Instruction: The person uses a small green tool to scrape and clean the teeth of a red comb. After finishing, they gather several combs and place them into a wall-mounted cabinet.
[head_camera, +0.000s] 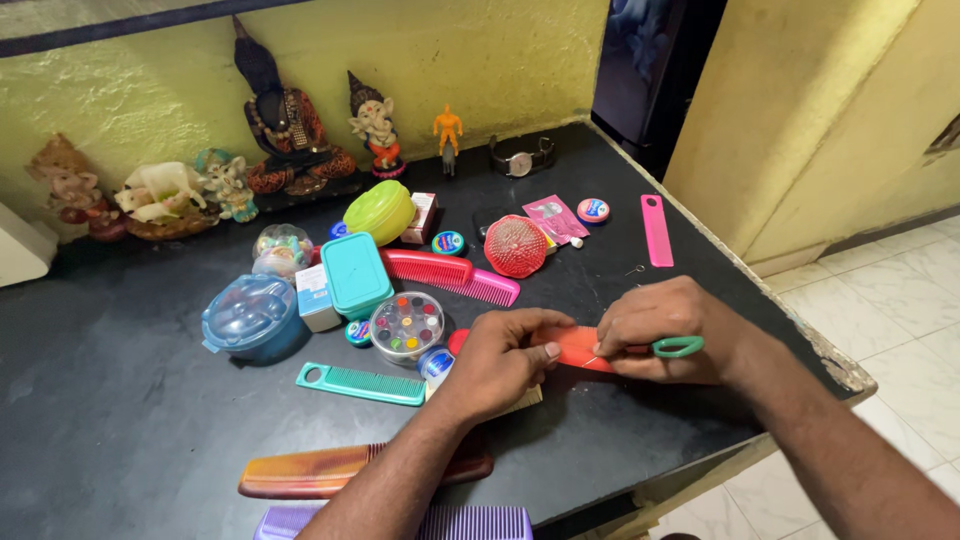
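Red comb (572, 347): flat on the black counter (120, 420), near its front edge, pinned between both hands; only the middle stretch visible.
Left hand (505, 358): pressing down on the left part of the red comb, fingers curled, thumb tip laid along the comb's back; closed on it rather than lifting it.
Right hand (672, 330): folded tightly over the right part of the red comb, pinching a small tool with a green loop handle (679, 347); thin metal tip poking out toward the teeth, too small to tell more.
Doing it well: best to hold the red comb flat and firm with the left hand; short, light strokes of the tip along the teeth, not across, likely safest; slipping toward the left thumb the main risk.
Just left of the red comb: round clear box of coloured beads (406, 326) and a small blue-capped pot (436, 361), close enough to be knocked.
Further left of the red comb: teal comb (360, 383).
Behind the red comb: pink comb (452, 275), red mesh ball (515, 246).
In front of the red comb: brown comb (320, 470), purple comb (300, 522).
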